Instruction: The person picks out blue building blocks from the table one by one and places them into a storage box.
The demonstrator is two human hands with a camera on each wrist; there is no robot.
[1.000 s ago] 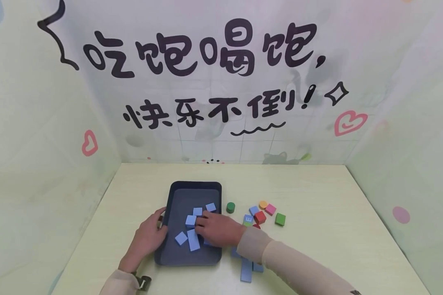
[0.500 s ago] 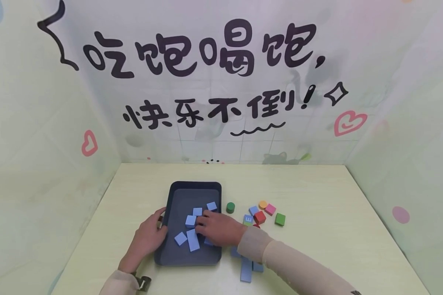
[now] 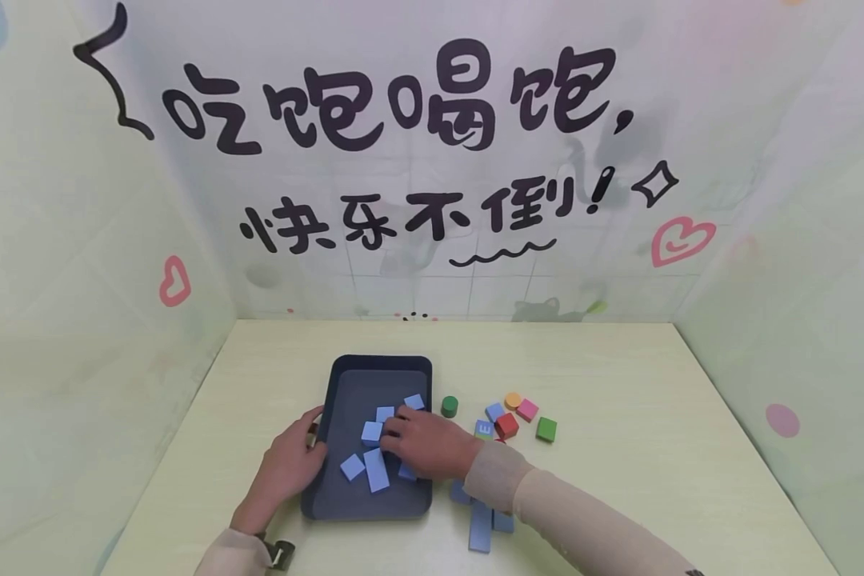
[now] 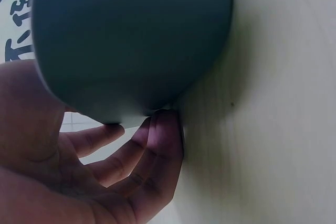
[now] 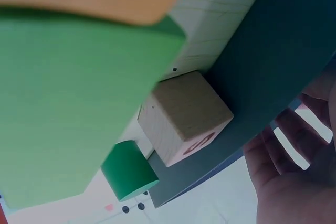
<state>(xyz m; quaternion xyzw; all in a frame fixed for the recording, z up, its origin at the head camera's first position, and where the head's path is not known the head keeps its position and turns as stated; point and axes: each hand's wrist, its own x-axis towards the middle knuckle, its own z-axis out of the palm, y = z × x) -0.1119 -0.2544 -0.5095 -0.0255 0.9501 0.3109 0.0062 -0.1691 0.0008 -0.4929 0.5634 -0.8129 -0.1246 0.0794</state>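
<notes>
In the head view a dark grey tray (image 3: 374, 508) holds several light blue blocks. My left hand (image 3: 295, 456) grips its left side; in the left wrist view my left hand (image 4: 110, 177) has its fingertips against the tray's outer wall (image 4: 136, 35). My right hand (image 3: 428, 444) reaches over the right rim, fingers bent among the blocks. Its fingertips are beside a blue block (image 3: 372, 433), with an oblong blue block (image 3: 377, 470) just below. Whether a block is between them is hidden. From the right wrist, my right hand (image 5: 294, 171) shows across the tray wall.
Right of the tray lie a dark green cylinder (image 3: 450, 406), a red block (image 3: 507, 425), a pink block (image 3: 527, 410), a green block (image 3: 546, 429) and an orange cylinder (image 3: 513, 401). Nearer me are blue blocks (image 3: 479, 528). A wooden cube (image 5: 186, 114) lettered S stands by the wall in the right wrist view.
The blue block at the tray's upper right has shifted very slightly away from me and to the right. My right hand has edged slightly too; my left hand stays in place.
</notes>
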